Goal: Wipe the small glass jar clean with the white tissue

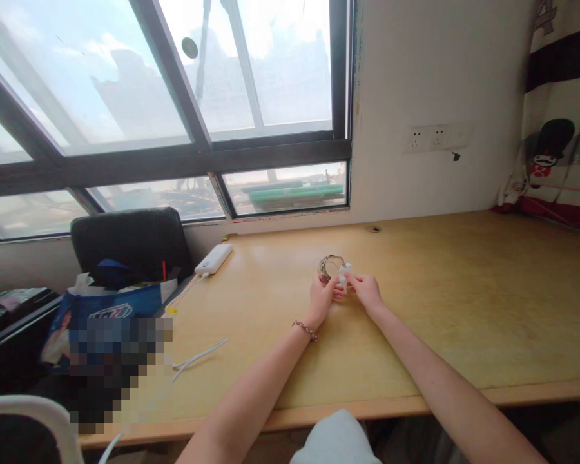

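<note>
Over the middle of the table, my left hand (pixel 323 298) is closed on a brownish coil (pixel 329 263) of thin, wire-like loops. At the coil's right side sits a small white piece (pixel 345 273); its exact kind is too small to make out. My right hand (pixel 366 291) pinches this white piece between thumb and fingers. Both hands are close together, fingertips nearly meeting around the white piece. Part of the coil's lower edge is hidden behind my left fingers.
The wooden table (pixel 464 309) runs along a window and a wall with sockets (pixel 428 137). A white power bank (pixel 214 259) with a cable lies at its left edge, near a white cable end (pixel 200 356). Left of it stand a black chair (pixel 130 238) and a blue bag (pixel 120 309).
</note>
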Available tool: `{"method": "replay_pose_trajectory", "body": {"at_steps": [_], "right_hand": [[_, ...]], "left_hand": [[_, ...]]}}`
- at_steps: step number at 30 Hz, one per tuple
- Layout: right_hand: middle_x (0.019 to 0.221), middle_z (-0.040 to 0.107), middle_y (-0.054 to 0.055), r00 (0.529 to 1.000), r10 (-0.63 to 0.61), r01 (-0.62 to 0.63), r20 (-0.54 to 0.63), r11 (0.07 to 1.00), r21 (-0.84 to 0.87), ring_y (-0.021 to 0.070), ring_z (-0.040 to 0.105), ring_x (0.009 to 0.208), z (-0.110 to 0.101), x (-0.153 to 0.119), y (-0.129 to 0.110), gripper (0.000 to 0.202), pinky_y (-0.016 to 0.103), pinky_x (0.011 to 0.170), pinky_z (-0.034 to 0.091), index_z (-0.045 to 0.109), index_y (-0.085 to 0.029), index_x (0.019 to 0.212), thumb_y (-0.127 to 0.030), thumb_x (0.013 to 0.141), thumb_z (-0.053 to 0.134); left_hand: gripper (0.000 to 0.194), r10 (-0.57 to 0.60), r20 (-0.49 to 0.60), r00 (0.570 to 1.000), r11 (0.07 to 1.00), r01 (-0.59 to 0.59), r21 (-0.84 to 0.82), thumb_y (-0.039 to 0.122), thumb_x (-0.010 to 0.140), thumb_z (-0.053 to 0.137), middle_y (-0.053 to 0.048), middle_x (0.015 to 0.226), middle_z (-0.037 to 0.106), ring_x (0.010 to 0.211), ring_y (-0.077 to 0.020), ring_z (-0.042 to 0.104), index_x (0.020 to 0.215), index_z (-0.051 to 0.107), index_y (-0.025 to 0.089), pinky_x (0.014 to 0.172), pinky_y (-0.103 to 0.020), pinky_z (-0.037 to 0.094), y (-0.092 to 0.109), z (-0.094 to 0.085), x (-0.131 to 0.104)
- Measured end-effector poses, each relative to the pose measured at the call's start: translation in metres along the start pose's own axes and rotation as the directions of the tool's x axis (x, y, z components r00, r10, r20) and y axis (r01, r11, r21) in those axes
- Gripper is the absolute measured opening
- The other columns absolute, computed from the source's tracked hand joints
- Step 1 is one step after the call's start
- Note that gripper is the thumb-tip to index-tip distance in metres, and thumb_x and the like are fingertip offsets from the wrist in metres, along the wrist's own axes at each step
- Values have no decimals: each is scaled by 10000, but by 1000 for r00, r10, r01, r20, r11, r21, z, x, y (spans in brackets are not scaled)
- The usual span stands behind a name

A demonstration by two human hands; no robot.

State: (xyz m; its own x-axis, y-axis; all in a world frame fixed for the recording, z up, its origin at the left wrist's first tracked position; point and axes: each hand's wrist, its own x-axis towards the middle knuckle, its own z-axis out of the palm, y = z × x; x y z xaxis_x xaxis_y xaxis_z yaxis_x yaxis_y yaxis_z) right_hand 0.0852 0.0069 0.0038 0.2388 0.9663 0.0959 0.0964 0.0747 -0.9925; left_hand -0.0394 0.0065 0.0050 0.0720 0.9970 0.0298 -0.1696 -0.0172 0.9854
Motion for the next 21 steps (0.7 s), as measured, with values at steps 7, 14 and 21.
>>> {"method": "replay_pose_trajectory", "body": {"at_steps": [7,14,21], "right_hand": [[367,457,-26,991,-106,76,-87,950,-303,125,454,433,-6,-2,-9,401,218,435,288,560,-167,426,-493,659,540],[435,550,5,996,89,-86,32,992,-92,140,499,438,-4,2,-1,171,237,471,363,583,-167,488,-291,595,631],[535,581,66,926,-346,223,-148,821,-526,161,548,549,-8,-11,-14,241,236,556,358,588,-175,628,-356,770,517]], "left_hand": [[370,109,48,993,988,-113,107,418,676,600,-18,654,603,536,-159,615,826,354,186,494,-272,503,0,1,-7],[360,256,107,961,896,-277,347,404,643,629,-23,687,609,547,-136,594,834,424,178,470,-215,456,2,2,-16],[361,129,179,975,942,-177,286,420,696,558,23,522,565,314,-86,485,913,444,156,303,-153,325,3,2,-19]]}}
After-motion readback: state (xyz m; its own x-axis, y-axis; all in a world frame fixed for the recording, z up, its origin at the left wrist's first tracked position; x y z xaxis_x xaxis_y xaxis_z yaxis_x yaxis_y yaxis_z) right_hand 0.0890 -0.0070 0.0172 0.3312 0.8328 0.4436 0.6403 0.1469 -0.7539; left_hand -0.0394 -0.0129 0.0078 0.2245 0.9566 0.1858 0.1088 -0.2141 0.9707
